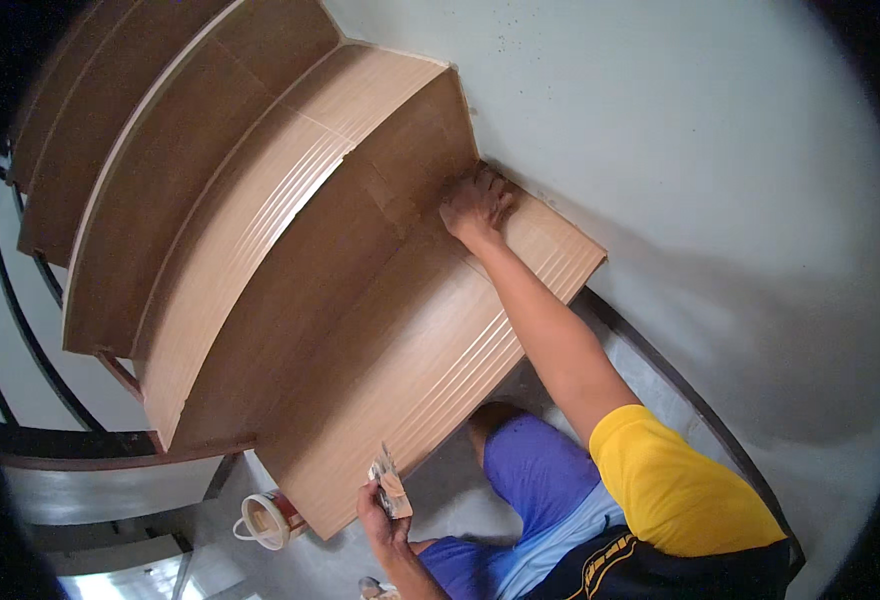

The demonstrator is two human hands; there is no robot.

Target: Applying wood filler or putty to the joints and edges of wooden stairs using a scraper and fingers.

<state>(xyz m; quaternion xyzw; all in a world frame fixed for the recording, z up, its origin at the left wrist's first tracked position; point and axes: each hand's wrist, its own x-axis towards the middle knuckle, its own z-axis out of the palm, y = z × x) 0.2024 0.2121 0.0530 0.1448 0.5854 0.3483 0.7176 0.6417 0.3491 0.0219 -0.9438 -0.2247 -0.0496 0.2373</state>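
Note:
My left hand is closed around a putty knife with a pale beige paste smeared on it, just off the front edge of the lowest wood-look stair tread. At the far inner end of that tread, my right hand presses down where tread, riser and wall come together. Its fingers are bent and close together; whatever may be under them is hidden. Beside the hand, a dark, damp-looking smear marks the brown riser.
Higher curved steps rise to the upper left, with dark railing bars at their outer end. A pale wall borders the stairs on the right. A white bucket stands on the grey floor near the tread's left corner.

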